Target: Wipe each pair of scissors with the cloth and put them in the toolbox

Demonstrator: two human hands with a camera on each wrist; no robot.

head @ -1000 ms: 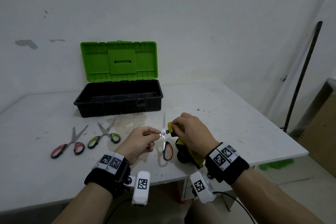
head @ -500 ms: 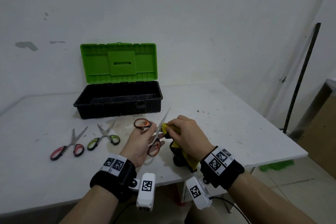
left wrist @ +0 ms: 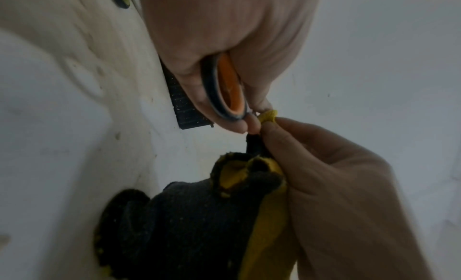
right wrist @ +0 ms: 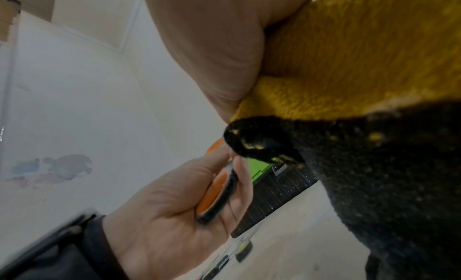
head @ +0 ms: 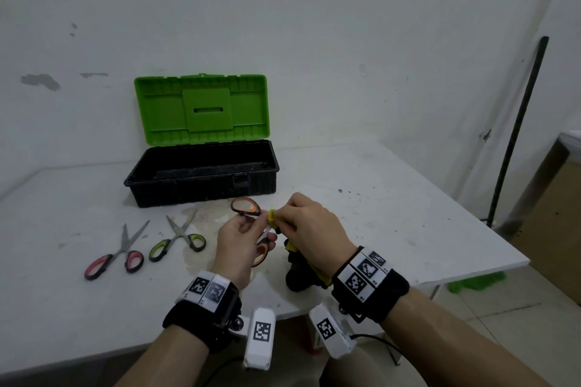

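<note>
My left hand (head: 239,239) grips the orange-handled scissors (head: 246,207) by the handles, above the table's front middle. My right hand (head: 301,223) pinches the yellow and black cloth (head: 273,217) round the blades, which are hidden inside it; the rest of the cloth (head: 300,273) hangs down to the table. In the left wrist view the orange handle (left wrist: 228,87) sits in my left hand beside the cloth (left wrist: 268,115). The right wrist view shows the cloth (right wrist: 361,67) close up and the scissors handle (right wrist: 214,197). The black toolbox (head: 201,177) stands with its green lid (head: 202,108) up.
Red-handled scissors (head: 116,256) and green-handled scissors (head: 177,239) lie with blades apart on the white table (head: 393,214), left of my hands. A dark pole (head: 518,126) leans against the wall at right, past the table's right edge.
My left hand has turned the orange scissors so one handle now points up toward the toolbox. My right hand has kept the cloth on the blades and shifted slightly.
</note>
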